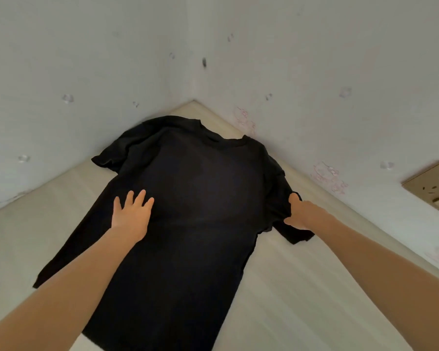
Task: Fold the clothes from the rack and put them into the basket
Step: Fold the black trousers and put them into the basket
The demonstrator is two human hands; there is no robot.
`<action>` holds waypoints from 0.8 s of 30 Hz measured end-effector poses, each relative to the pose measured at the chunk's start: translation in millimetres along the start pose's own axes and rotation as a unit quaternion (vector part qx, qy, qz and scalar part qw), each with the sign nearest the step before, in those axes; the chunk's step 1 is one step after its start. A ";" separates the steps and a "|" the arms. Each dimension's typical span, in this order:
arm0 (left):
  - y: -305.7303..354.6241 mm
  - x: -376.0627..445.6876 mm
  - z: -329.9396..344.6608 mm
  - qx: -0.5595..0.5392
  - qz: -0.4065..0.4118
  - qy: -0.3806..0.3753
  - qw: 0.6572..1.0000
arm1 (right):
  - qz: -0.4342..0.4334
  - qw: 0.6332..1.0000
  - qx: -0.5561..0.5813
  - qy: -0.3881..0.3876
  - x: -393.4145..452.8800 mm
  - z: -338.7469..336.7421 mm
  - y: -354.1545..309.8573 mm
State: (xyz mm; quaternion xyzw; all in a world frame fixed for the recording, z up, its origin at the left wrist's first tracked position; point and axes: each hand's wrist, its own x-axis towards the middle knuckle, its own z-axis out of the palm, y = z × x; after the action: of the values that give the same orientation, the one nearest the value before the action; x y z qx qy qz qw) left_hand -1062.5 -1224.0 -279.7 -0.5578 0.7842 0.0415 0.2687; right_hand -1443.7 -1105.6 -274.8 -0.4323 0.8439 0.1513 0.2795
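Observation:
A black T-shirt [200, 198] lies spread flat on a pale wooden surface [302, 287], its collar pointing into the wall corner and its hem toward me. My left hand [132, 216] rests flat on the shirt's left side with straight, spread fingers. My right hand [300, 215] pinches the edge of the right sleeve, whose fabric is bunched at the fingers. The left sleeve lies partly folded near the left wall. No rack or basket is in view.
Two white walls meet in a corner [194, 98] just beyond the collar. A beige wall socket [433, 186] sits on the right wall. Faint pink drawings [330, 176] mark the wall near the right sleeve.

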 end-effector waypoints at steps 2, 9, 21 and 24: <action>29.8 -29.4 13.8 -0.076 0.042 -0.006 0.996 | 0.003 0.996 0.079 0.042 -5.9 2.4 8.7; 122.6 -108.8 53.6 -0.194 0.086 -0.045 0.976 | 0.015 0.999 0.024 0.027 -0.7 10.1 19.9; 152.0 -170.1 71.8 -0.119 0.066 -0.094 0.986 | 0.047 0.985 0.148 -0.082 -24.6 -28.1 46.1; 153.1 -184.1 74.1 -0.083 0.066 -0.114 0.988 | 0.047 0.982 0.148 -0.109 -29.9 -40.9 34.8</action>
State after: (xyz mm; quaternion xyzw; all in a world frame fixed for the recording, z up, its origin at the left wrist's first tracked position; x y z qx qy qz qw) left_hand -1129.1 -982.7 -292.7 -0.5171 0.7770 0.1874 0.3062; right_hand -1471.9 -1086.5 -223.7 -0.3274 0.8405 0.0841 0.4234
